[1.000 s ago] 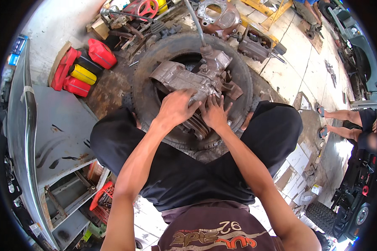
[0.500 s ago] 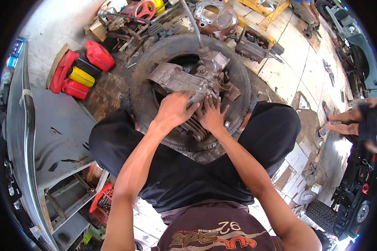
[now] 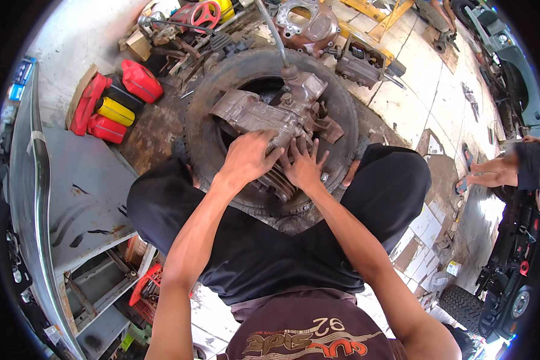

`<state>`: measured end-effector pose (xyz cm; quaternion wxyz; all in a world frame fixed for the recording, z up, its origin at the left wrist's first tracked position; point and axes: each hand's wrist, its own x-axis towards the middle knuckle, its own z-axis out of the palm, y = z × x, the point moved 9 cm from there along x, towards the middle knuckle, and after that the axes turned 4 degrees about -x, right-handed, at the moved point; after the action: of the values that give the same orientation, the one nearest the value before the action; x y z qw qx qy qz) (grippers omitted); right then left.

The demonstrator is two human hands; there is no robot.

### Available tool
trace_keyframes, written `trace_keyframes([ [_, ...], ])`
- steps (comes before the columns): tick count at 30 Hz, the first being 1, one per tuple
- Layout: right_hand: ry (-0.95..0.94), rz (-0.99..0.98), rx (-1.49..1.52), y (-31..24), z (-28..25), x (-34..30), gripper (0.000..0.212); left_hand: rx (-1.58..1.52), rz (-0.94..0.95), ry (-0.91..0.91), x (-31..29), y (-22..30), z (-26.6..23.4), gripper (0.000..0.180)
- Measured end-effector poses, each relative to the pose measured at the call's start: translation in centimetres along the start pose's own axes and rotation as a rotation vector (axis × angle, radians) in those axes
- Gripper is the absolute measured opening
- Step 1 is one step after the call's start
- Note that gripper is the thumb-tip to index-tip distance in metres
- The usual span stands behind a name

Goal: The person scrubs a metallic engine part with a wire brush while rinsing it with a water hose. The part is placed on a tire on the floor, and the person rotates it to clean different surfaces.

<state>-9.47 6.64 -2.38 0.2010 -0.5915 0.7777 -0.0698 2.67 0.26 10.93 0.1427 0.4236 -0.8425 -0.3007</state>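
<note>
A greasy brown metal gearbox (image 3: 246, 111) lies across a worn tyre (image 3: 207, 84) between my bent knees. A long grey lever (image 3: 273, 33) stands up from its far end. Over the near side of the casing, the fingers of my left hand (image 3: 249, 155) are bent and pressed down, their tips partly hidden. Just to the right, my right hand (image 3: 305, 167) rests on the casing with its fingers spread, close to the left fingers. Below both hands, a ribbed part of the housing (image 3: 277, 185) shows inside the tyre.
Red jerrycans (image 3: 143, 81) and a yellow one (image 3: 115, 111) stand at the left, above a grey panel (image 3: 90, 186). Beyond the tyre lie a metal housing (image 3: 315, 30) and another gear unit (image 3: 361, 65). A person's legs (image 3: 492, 171) show at the right, near a vehicle.
My hands stay on the gearbox almost unmoved. At the right, the other person has shifted slightly, and a hand there has moved. The view has tilted a little.
</note>
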Motion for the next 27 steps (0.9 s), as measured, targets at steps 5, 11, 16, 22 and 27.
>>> trace_keyframes([
  [5, 0.001, 0.015, 0.008, -0.2, -0.3, -0.5, 0.078, -0.008, 0.014, 0.016, -0.1, 0.3, -0.1, 0.042],
  [11, 0.012, -0.009, -0.045, 0.1, 0.1, -0.6, 0.077, 0.003, 0.012, 0.001, -0.2, 0.1, 0.1, 0.043],
  [16, 0.016, -0.006, -0.063, -0.1, 0.1, -0.3, 0.08, -0.002, 0.008, 0.001, -0.3, 0.0, 0.0, 0.043],
  [22, 0.029, 0.008, 0.011, 0.4, 0.1, 0.7, 0.086, -0.003, -0.001, -0.013, -0.2, -0.2, 0.0, 0.044],
  [27, 0.029, -0.056, -0.06, -0.9, 0.9, -0.5, 0.085, 0.012, 0.007, 0.0, -0.4, -0.4, 0.0, 0.045],
])
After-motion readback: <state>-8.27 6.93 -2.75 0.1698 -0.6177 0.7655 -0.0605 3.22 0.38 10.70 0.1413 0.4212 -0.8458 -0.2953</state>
